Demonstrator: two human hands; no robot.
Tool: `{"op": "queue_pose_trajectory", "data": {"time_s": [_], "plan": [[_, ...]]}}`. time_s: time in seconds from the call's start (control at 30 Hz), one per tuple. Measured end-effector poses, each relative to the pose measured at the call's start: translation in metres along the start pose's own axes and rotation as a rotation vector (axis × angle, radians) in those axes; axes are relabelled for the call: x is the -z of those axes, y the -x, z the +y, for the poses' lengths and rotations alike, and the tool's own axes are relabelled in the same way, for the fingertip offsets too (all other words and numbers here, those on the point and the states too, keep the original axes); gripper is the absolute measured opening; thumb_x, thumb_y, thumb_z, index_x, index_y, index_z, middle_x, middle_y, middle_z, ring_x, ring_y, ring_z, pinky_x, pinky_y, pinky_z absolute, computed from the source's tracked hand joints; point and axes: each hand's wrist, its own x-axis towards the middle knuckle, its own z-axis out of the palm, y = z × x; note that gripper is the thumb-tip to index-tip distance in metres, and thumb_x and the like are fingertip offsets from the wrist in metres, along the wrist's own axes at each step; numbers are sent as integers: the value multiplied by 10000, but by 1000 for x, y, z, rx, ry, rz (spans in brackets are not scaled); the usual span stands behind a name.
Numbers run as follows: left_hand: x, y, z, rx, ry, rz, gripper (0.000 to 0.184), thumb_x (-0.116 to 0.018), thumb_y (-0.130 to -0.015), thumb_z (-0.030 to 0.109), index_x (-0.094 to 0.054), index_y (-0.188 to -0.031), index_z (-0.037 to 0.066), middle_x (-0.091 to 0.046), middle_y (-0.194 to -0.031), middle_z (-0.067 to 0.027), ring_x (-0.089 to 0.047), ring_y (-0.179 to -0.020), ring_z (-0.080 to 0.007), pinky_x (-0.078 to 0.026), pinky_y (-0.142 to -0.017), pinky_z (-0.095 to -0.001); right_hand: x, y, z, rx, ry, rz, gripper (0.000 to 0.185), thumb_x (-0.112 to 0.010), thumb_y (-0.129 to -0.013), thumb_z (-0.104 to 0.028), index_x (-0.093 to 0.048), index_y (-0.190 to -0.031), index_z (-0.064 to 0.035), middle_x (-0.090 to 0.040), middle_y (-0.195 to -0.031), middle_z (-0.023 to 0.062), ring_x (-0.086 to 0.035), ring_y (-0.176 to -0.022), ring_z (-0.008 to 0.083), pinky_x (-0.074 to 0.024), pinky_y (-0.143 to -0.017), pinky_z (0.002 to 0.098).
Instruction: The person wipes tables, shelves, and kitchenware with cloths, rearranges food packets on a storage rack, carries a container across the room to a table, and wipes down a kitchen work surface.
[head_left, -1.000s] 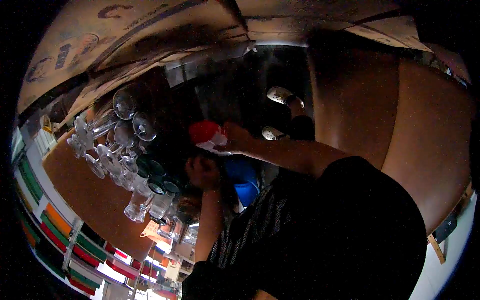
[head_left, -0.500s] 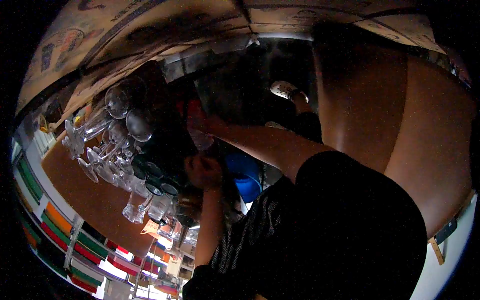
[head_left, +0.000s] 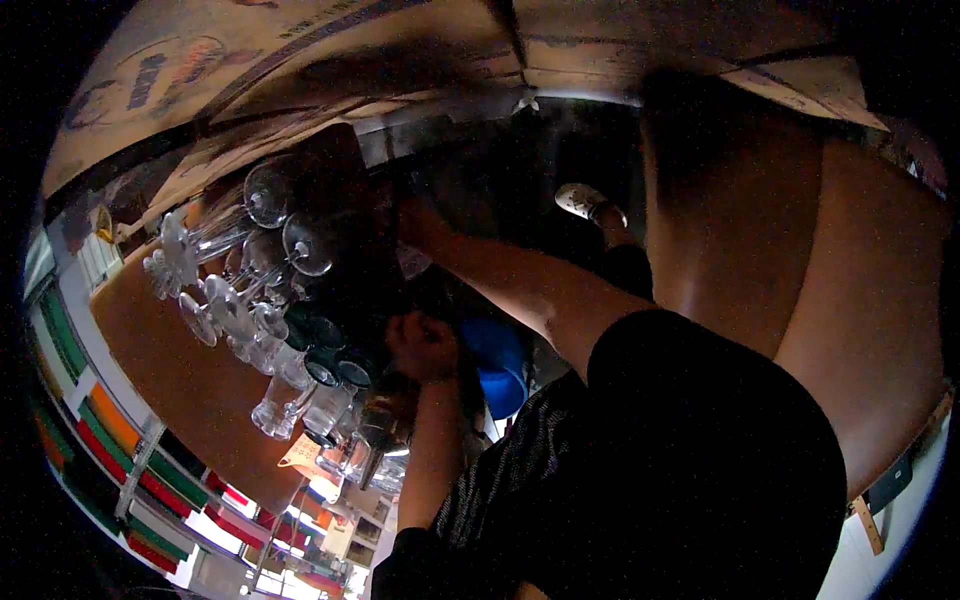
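Observation:
My left hand [head_left: 425,347] is closed, its fingers curled in. Whatever it may hold does not show in the dark. Higher up, my right hand [head_left: 422,230] is closed in deep shadow, against a clear, glass-like object [head_left: 411,262] whose shape is hard to read. To the left of both hands is a cluster of stemmed glasses [head_left: 268,197] with their round feet showing. Several clear tumblers and mugs [head_left: 272,415] are grouped closest to my left hand. A blue bucket [head_left: 498,370] is just right of my left wrist.
A brown tabletop [head_left: 165,385] extends behind the glasses. Printed cardboard [head_left: 300,50] spans the top. Brown panels [head_left: 735,220] stand at the right. A light-coloured shoe [head_left: 578,200] shows on the dark floor. Shelves with coloured items [head_left: 120,440] are at lower left.
The view has shifted slightly, so the glasses and hands appear further right. My right hand has turned deeper into shadow, and the reddish patch around it has faded. My left hand stays closed.

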Motion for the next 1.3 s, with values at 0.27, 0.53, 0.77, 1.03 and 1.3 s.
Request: {"op": "queue_pose_trajectory", "data": {"time_s": [0.27,0.53,0.77,1.03,1.3], "plan": [[-3,-12,4,-173,-14,-38,223,-631,-823,222,-670,-1001,94,-625,-1116,-166,-618,-991,-379,-553,-764,-499,60,71,54,-96,371,-194,386,-564,-969,-415,-627,-880,-44,-651,-860,123,-635,-809,281,-489,-765,434],[71,-57,48,239,130,-671,226,-567,-929,277,-703,-1003,113,-657,-1057,-117,-650,-951,-279,-552,-771,-422,265,157,62,211,1148,-984,398,-536,-974,-389,-630,-782,-53,-659,-787,112,-648,-760,240,-486,-711,408],[54,22,45,90,439,-374,524,-688,-829,365,-596,-1311,178,-588,-1316,-128,-625,-1071,-380,-539,-872,-463,368,144,-49,-153,1015,-601,324,-569,-975,-345,-647,-880,-46,-684,-849,107,-660,-788,213,-508,-703,365],[201,180,60,760,776,14,343,-704,-839,192,-664,-1165,96,-673,-1062,-107,-667,-953,-255,-554,-787,-372,233,111,-177,-80,487,-893,265,-607,-977,-296,-666,-993,-37,-713,-919,101,-674,-820,183,-532,-694,316],[230,408,88,1462,1347,1273,201,-583,-963,133,-693,-1046,-13,-695,-902,-45,-621,-787,-114,-506,-740,-241,17,324,-214,152,762,-1212,226,-571,-1013,-207,-606,-1148,-29,-690,-1033,80,-667,-900,143,-525,-747,259]]}}
